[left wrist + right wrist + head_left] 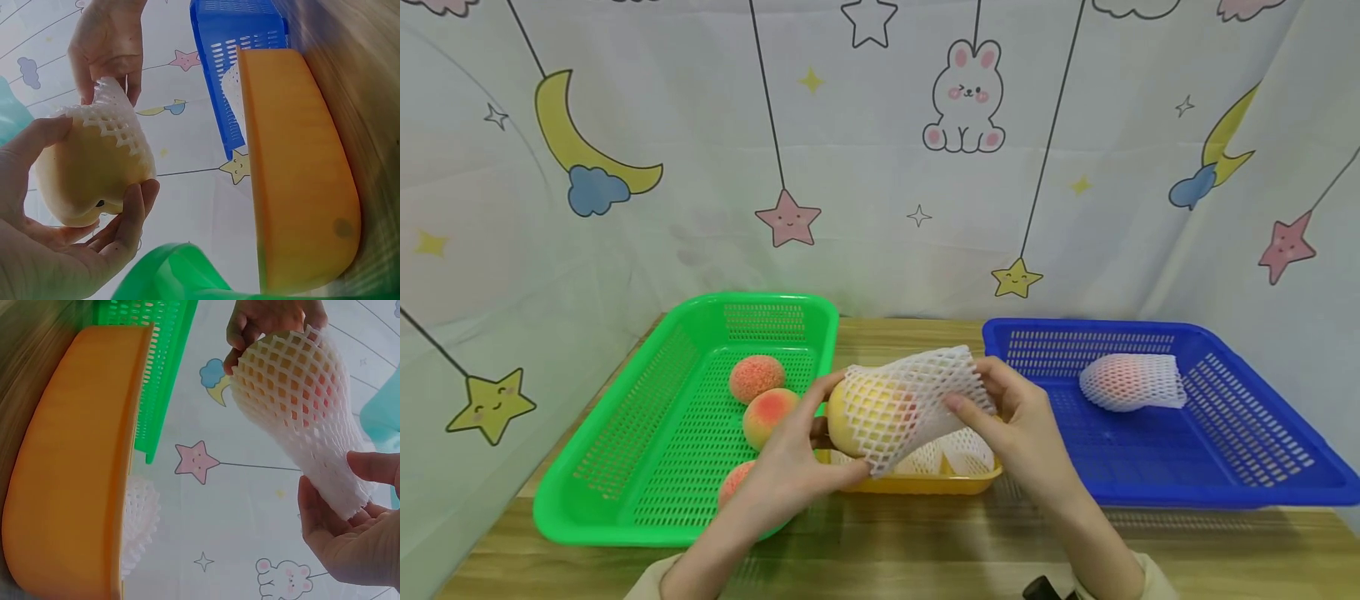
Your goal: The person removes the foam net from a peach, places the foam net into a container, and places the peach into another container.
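Note:
A yellow peach with a red blush (75,175) is partly inside a white foam net sleeve (943,396), held up above the small orange basket (925,485). My left hand (793,458) grips the peach at its bare end, thumb and fingers around the sleeve's edge. In the left wrist view a dark stem dimple shows at that uncovered end. My right hand (1018,417) pinches the narrow, loose end of the sleeve between thumb and fingers. More white foam nets (967,452) lie in the orange basket.
Left stands a green basket (561,508) with three peaches, one of them a reddish peach (757,379), partly behind my left arm. A blue basket (1150,492) on the right holds a net-wrapped peach (1123,382). A patterned white curtain (880,275) hangs behind the wooden table (887,550).

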Motion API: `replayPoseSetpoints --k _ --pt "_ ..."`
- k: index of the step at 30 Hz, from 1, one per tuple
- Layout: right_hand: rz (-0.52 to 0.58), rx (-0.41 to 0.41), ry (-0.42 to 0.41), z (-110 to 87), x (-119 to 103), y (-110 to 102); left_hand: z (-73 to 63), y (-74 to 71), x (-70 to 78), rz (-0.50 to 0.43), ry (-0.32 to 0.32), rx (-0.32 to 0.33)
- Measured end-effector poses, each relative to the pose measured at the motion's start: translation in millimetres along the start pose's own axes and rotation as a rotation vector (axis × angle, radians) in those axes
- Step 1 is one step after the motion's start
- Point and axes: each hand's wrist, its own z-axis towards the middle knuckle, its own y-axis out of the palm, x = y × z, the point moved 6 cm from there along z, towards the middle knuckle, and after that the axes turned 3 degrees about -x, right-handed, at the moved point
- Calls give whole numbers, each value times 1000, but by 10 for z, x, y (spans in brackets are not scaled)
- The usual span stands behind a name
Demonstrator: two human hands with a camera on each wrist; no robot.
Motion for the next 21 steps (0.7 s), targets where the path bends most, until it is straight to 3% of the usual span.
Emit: replayPoseSetpoints --k 11,21 --pt "-56 41 -7 -5 -16 -74 4 -33 -10 -2 -10 10" --pt "-118 84 -76 4 -44 -109 22 -66 -47 13 4 10"
